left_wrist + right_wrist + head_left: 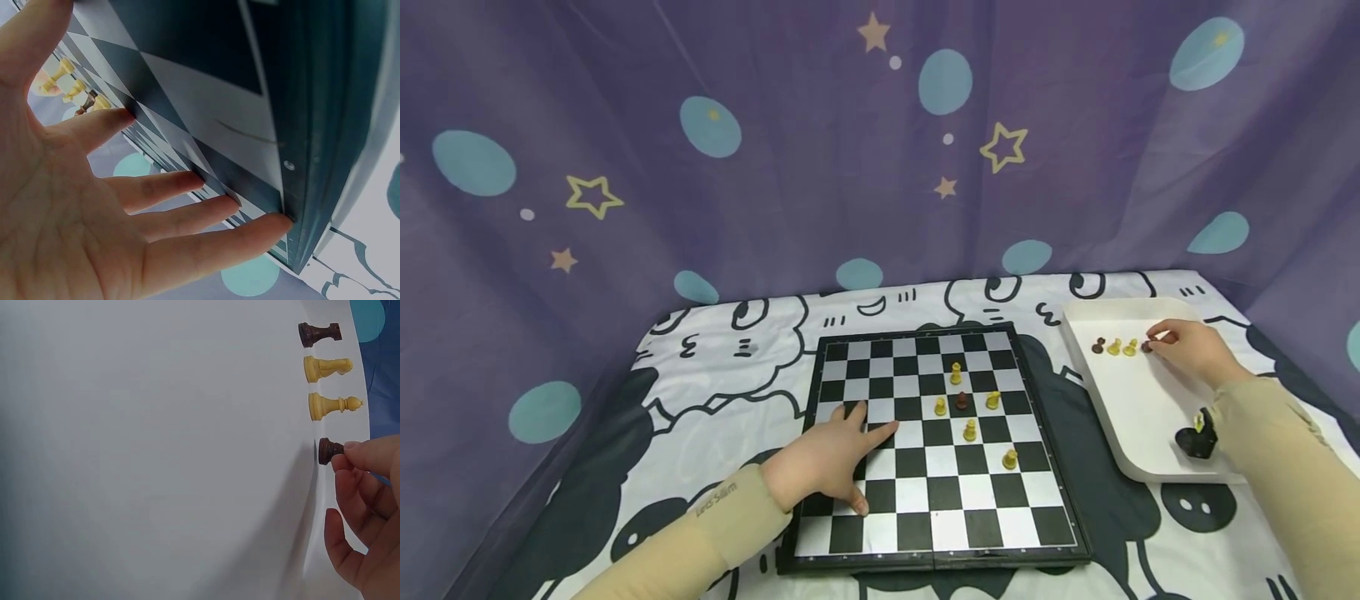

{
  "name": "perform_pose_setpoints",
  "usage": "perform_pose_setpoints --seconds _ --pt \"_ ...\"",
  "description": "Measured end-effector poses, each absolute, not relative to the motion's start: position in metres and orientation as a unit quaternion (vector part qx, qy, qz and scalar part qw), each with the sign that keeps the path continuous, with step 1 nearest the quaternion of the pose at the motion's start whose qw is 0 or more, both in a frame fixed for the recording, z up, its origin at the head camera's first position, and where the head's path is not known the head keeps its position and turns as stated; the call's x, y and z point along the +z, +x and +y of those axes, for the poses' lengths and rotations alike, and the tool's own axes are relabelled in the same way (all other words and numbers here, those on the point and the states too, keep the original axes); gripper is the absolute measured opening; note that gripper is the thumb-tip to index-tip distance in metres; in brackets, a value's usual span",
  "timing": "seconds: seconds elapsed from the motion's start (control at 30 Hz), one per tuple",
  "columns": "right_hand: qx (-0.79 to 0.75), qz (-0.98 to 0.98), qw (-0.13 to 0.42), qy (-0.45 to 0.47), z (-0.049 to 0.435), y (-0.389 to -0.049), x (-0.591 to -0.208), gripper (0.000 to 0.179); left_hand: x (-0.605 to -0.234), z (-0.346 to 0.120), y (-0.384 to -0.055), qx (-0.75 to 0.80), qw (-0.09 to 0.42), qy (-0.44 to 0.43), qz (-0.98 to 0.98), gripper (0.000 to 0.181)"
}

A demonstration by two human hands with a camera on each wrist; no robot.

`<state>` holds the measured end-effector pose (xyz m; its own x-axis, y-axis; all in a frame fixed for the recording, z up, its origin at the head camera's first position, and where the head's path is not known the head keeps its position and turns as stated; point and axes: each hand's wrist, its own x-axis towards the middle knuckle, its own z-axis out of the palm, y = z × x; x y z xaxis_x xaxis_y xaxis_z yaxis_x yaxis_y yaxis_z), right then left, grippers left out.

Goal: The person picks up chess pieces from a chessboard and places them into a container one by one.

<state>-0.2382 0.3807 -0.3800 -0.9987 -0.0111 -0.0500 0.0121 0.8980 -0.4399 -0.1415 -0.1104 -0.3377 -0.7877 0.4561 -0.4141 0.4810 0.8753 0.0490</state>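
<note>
My left hand [829, 457] rests with spread fingers on the left side of the chessboard [950, 528]. In the left wrist view, its fingertips [279, 224] touch the squares near the black frame. Over at the white tray [1138, 408], my right hand [1197, 352] pinches a dark brown chess piece [326, 451] between thumb and fingers, its top hidden by them. Lined up beside that piece in the tray are a yellow bishop [331, 406], a yellow knight [327, 367] and a dark rook [319, 334].
On the board, several yellow chess pieces stand around a dark piece [962, 401], and another yellow piece [1011, 459] stands nearer the front. A black device [1197, 440] shows at the right wrist over the tray. Patterned cloth [715, 367] covers the table, with a purple curtain [820, 133] behind.
</note>
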Motion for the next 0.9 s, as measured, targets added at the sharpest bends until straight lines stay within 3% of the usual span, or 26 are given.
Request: perform_pose_setpoints --seconds 0.9 --pt "-0.193 0.98 0.041 -0.016 0.3794 -0.2401 -0.3828 0.037 -0.3386 -0.1113 -0.1409 -0.03 0.206 0.249 0.946 0.106"
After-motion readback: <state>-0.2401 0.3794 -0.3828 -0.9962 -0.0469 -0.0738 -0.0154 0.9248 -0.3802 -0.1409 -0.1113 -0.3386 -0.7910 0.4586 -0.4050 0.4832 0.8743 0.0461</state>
